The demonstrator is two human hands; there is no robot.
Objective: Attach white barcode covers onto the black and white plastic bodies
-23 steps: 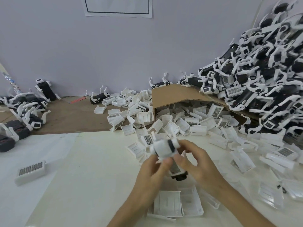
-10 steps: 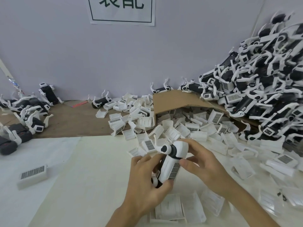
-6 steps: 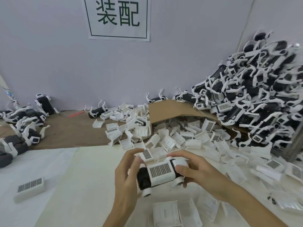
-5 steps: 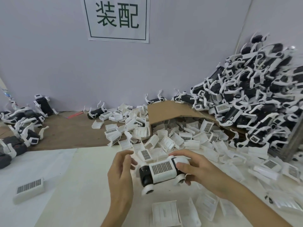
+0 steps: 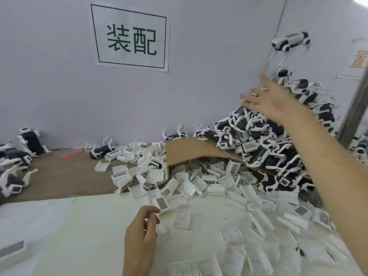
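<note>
Your right hand (image 5: 266, 101) is up with its fingers spread wide, holding nothing. The black and white body (image 5: 289, 41) shows high against the wall, above the pile (image 5: 266, 142), its long axis near level, right end slightly higher, legs hanging down. Your left hand (image 5: 141, 229) hangs loosely curled and empty just beside the white covers (image 5: 191, 188)

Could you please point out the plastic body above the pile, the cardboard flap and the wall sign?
plastic body (image 5: 291, 39): head view, on its white midsection.
cardboard flap (image 5: 189, 151): head view, on its bare brown top.
wall sign (image 5: 131, 37): head view, on the paper between the characters.
</note>
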